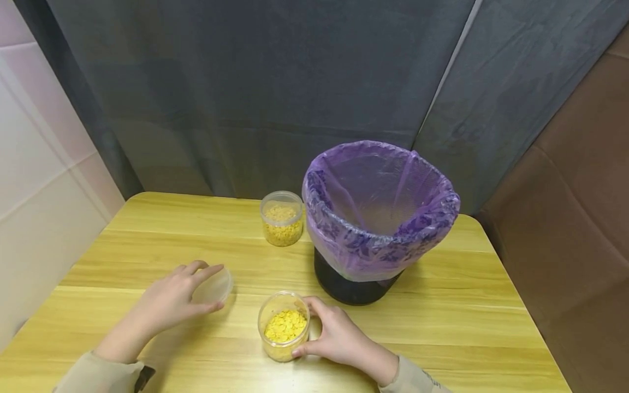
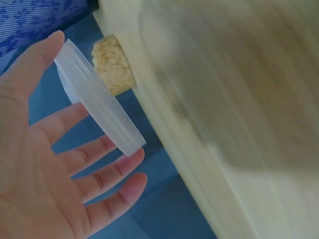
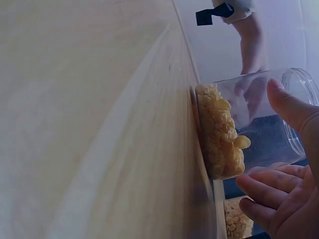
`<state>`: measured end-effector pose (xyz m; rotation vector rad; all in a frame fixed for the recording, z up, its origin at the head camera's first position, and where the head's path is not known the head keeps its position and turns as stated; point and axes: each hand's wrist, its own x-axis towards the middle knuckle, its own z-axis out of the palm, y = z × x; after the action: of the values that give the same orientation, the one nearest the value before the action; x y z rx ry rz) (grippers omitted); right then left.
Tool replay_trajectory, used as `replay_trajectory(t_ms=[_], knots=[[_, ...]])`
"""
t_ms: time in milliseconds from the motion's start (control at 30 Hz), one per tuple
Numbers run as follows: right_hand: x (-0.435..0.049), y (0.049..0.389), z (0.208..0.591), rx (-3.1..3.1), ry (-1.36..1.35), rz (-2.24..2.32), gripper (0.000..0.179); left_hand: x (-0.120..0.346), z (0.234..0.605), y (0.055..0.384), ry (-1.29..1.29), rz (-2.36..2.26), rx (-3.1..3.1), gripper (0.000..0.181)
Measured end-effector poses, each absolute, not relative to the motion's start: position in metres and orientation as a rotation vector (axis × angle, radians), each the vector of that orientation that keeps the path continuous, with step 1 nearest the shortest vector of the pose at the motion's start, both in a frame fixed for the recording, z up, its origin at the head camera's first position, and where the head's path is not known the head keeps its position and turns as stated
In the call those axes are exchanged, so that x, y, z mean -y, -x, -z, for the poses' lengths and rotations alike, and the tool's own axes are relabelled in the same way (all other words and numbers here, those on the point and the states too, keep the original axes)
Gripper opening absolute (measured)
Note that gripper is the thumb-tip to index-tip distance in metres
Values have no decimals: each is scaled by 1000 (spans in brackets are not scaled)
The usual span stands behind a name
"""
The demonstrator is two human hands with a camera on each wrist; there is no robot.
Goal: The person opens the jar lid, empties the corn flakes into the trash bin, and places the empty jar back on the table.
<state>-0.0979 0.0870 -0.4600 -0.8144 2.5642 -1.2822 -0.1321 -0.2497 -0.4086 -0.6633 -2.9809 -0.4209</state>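
1. Tabletop (image 1: 467, 338) fills my head view. At its near middle I see a clear jar (image 1: 279, 353) standing upright, mouth uncovered, with yellow flakes (image 1: 286, 326) inside. The right hand (image 1: 339, 333) grips it from the right, which I judge steadies it and leaves the mouth free. To its left, the left hand (image 1: 172, 295) holds a translucent lid (image 1: 213, 285) on a tilt. Farther off, a second jar (image 1: 282, 233) stands just left of a black bin (image 1: 344, 285); its purple liner (image 1: 363, 259) folds over the rim, presumably to stay put.
2. On the left wrist feed, thumb and fingers are clamped on opposite edges of the lid, likely to spare its flat faces.
3. On the right wrist feed, the thumb lies against the jar's wall, other fingers opposite; their exact contact I cannot tell. The jar's base seems to rest on the tabletop, so the fingers needn't bear its weight.
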Motion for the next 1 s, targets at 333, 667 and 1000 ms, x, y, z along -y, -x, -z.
replay_trajectory(t_ms=[333, 667, 1000], knots=[[-87, 98, 460, -2567, 805, 1275, 85, 252, 419, 135, 595, 379, 3012, 76], [-87, 98, 460, -2562, 790, 1281, 85, 254, 427, 136, 593, 365, 3012, 77], [-87, 98, 460, -2563, 793, 1280, 85, 255, 436, 135, 585, 388, 3017, 79]])
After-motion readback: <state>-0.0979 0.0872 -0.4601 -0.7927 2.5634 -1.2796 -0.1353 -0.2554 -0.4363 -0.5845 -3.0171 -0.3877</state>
